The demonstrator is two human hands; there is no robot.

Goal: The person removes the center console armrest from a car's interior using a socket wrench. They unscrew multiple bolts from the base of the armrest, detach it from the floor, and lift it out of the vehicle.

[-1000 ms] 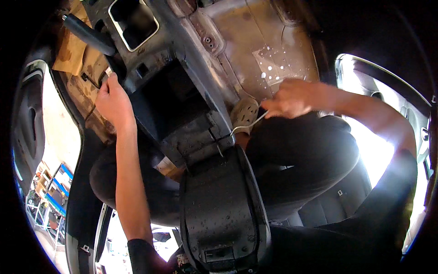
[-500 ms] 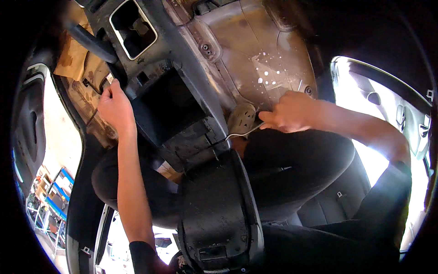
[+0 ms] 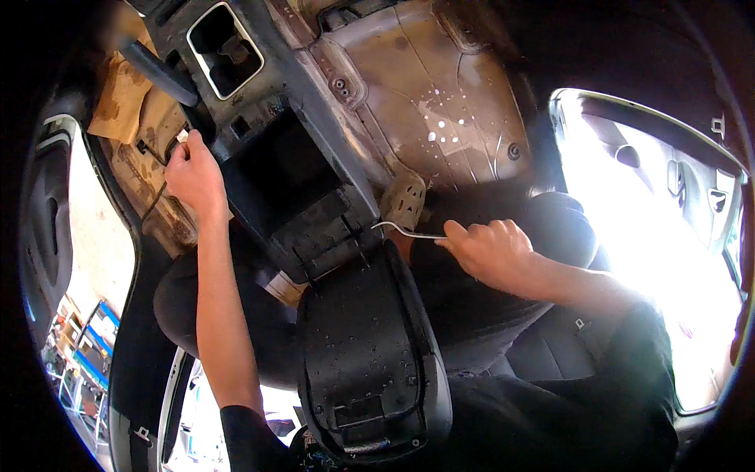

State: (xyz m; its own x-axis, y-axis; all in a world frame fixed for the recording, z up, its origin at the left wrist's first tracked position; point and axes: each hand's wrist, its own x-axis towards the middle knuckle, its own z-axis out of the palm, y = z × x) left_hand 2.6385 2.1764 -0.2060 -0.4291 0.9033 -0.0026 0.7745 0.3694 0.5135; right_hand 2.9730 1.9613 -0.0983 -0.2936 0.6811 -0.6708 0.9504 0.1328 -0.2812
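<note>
My left hand (image 3: 194,175) is closed in a pinch on a small white plug-like piece (image 3: 182,135), left of the centre console (image 3: 334,169); a dark cable (image 3: 155,202) runs close by. My right hand (image 3: 493,250) is closed around a thin metal hook tool (image 3: 405,230) with a curved end. Its tip meets the console's rear right edge, near the armrest hinge; whether it is tucked into the seam I cannot tell. The armrest lid (image 3: 358,338) is folded back toward me, and the storage bin (image 3: 287,173) lies uncovered between my hands.
A handbrake lever (image 3: 160,73) and a silver-rimmed cup holder (image 3: 259,75) stand farther forward. Bare metal floor (image 3: 409,71) with white spots lies to the right. Brown sheet material (image 3: 119,98) is at the far left. Open car doors (image 3: 49,212) flank both sides.
My right hand has moved nearer to me, turning the hook tool so its curved tip lies at the console edge. My left hand keeps its pinch. The view has shifted slightly.
</note>
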